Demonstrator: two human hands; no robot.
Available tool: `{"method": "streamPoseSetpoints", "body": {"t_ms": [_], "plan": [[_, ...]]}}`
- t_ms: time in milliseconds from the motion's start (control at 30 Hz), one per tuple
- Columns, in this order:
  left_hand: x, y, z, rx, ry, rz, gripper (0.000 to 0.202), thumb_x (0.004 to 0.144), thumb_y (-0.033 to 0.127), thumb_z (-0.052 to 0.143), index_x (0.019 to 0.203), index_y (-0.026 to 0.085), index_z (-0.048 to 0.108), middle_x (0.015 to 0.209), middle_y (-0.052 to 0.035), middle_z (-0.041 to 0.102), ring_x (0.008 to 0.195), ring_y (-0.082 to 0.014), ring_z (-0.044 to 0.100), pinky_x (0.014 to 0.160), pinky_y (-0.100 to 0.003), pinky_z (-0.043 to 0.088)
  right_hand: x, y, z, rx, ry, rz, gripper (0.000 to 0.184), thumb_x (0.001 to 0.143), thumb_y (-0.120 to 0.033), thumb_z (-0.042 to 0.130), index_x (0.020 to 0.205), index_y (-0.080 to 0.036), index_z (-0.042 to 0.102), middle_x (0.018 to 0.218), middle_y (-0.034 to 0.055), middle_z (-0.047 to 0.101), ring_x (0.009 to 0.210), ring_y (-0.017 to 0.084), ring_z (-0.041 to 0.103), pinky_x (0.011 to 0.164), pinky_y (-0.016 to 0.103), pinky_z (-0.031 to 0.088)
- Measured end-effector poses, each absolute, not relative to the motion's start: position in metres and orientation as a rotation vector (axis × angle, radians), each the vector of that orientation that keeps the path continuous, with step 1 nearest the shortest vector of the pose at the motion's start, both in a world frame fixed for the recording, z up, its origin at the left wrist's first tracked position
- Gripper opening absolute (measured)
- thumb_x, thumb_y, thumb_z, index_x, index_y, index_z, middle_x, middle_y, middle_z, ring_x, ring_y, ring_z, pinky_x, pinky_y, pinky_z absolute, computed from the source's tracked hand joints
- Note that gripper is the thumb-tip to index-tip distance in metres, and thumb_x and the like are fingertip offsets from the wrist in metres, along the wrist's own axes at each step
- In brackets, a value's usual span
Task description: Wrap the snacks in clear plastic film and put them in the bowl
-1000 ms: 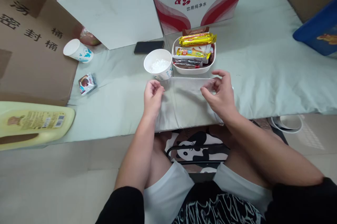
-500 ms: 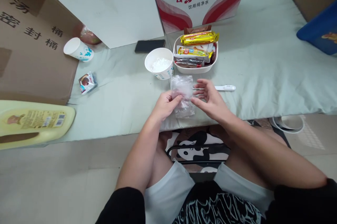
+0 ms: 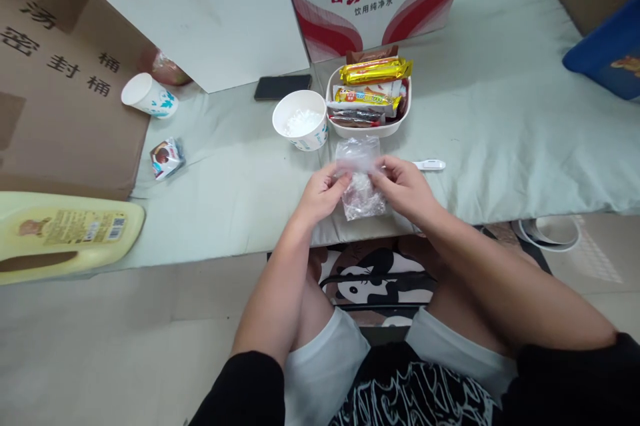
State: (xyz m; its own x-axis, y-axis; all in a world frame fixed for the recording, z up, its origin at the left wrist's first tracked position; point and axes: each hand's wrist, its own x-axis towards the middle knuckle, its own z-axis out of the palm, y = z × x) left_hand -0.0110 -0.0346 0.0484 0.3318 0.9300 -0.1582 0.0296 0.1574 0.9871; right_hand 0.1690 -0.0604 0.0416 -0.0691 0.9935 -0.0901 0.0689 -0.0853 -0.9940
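Observation:
A clear plastic bag [image 3: 364, 196] is stretched between my two hands near the front edge of the covered table. My left hand [image 3: 323, 193] pinches its left side, and my right hand [image 3: 405, 187] pinches its right side. Just beyond the bag stands a paper cup [image 3: 313, 140] with white, crumpled-looking stuff inside. Touching or nearly touching that cup, a white oval tub [image 3: 373, 131] holds several wrapped snack bars [image 3: 376, 71]. Past my right hand, the end of a white plastic tool [image 3: 431, 165] pokes out; the rest is hidden.
A black phone [image 3: 283, 87] lies behind the cup. At left are a tipped paper cup [image 3: 150, 96], a small wrapped snack [image 3: 167, 159], a yellow jug [image 3: 113, 233] and a cardboard box [image 3: 65, 126]. A white-and-red carton [image 3: 373, 26] stands at the back, a blue object [image 3: 607, 56] at right.
My right hand, apart from the bag with spread fingers before, has closed on its right side. The bag and both hands have shifted slightly right.

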Motion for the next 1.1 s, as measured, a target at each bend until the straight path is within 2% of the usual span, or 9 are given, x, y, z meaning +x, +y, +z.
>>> {"method": "streamPoseSetpoints", "body": {"t_ms": [133,233,333,467,533,667,800,933,1100], "plan": [[-0.009,-0.032,0.051,1.007,0.961,0.872,0.025,0.074,0.038,0.078,0.092,0.023,0.068,0.061,0.0041,0.061,0.050,-0.0120,0.056,0.049,-0.023,0.045,0.175,-0.059,0.046,-1.123,-1.093,1.396,0.026,0.080,-0.042,0.068,0.098,-0.027,0.059,0.059,-0.0065,0.054,0.050,0.013,0.044,0.051,0.026,0.033],[-0.006,-0.029,0.056,0.958,0.906,0.867,0.023,0.074,0.042,0.072,0.076,0.020,0.064,0.061,0.0012,0.059,0.051,-0.0120,0.056,0.048,-0.024,0.045,0.182,-0.057,0.050,-1.098,-0.995,1.370,0.015,0.074,-0.038,0.063,0.080,-0.024,0.059,0.062,-0.0034,0.050,0.051,0.012,0.039,0.051,0.027,0.031],[0.001,-0.026,0.058,1.003,0.925,0.917,0.033,0.077,0.050,0.071,0.071,0.019,0.061,0.061,0.0015,0.054,0.051,-0.0090,0.050,0.047,-0.022,0.040,0.189,-0.055,0.052,-1.133,-1.058,1.371,0.023,0.079,-0.043,0.053,0.073,-0.022,0.061,0.068,0.0009,0.052,0.057,0.014,0.044,0.054,0.030,0.036],[0.019,-0.024,0.052,1.038,0.931,0.948,0.046,0.063,0.036,0.089,0.095,0.024,0.059,0.081,0.0036,0.066,0.064,-0.0089,0.059,0.059,-0.020,0.046,0.196,-0.055,0.049,-1.338,-1.298,1.082,0.016,0.078,-0.037,0.066,0.082,-0.023,0.058,0.070,-0.0023,0.053,0.060,0.013,0.045,0.061,0.031,0.038],[0.028,-0.022,0.048,1.024,0.954,0.896,0.060,0.058,0.029,0.091,0.105,0.026,0.055,0.089,0.0027,0.070,0.073,-0.0120,0.064,0.068,-0.023,0.051,0.198,-0.055,0.046,-1.372,-1.308,0.952,0.027,0.074,-0.029,0.071,0.096,-0.025,0.055,0.071,-0.0052,0.052,0.060,0.013,0.046,0.062,0.031,0.039],[0.038,-0.019,0.041,1.076,1.117,1.065,0.039,0.064,0.028,0.083,0.091,0.022,0.056,0.082,0.0020,0.065,0.074,-0.0117,0.061,0.072,-0.024,0.049,0.201,-0.054,0.045,-1.247,-1.197,0.945,0.035,0.081,-0.031,0.065,0.110,-0.028,0.046,0.082,-0.0035,0.058,0.072,0.016,0.059,0.071,0.033,0.047],[0.024,-0.015,0.051,1.244,1.379,1.395,0.022,0.077,0.030,0.071,0.080,0.022,0.051,0.076,0.0026,0.055,0.073,-0.0124,0.054,0.069,-0.025,0.045,0.200,-0.051,0.046,-1.243,-1.159,1.011,0.024,0.086,-0.033,0.060,0.105,-0.027,0.047,0.084,-0.0030,0.058,0.075,0.016,0.063,0.074,0.034,0.048],[-0.001,-0.001,0.083,1.469,1.769,1.574,0.017,0.080,0.021,0.064,0.079,0.023,0.047,0.076,0.0019,0.049,0.078,-0.0147,0.054,0.074,-0.027,0.046,0.194,-0.051,0.046,-1.256,-1.216,1.056,0.017,0.086,-0.029,0.058,0.101,-0.026,0.050,0.079,-0.0030,0.057,0.071,0.015,0.060,0.070,0.034,0.046],[-0.021,0.051,0.116,1.934,2.020,1.085,0.021,0.073,0.007,0.064,0.078,0.023,0.052,0.082,-0.0023,0.058,0.096,-0.0227,0.060,0.092,-0.036,0.048,0.185,-0.053,0.048,-1.209,-1.278,1.051,0.015,0.087,-0.026,0.056,0.101,-0.026,0.051,0.076,-0.0032,0.057,0.071,0.016,0.058,0.069,0.034,0.045]]}}
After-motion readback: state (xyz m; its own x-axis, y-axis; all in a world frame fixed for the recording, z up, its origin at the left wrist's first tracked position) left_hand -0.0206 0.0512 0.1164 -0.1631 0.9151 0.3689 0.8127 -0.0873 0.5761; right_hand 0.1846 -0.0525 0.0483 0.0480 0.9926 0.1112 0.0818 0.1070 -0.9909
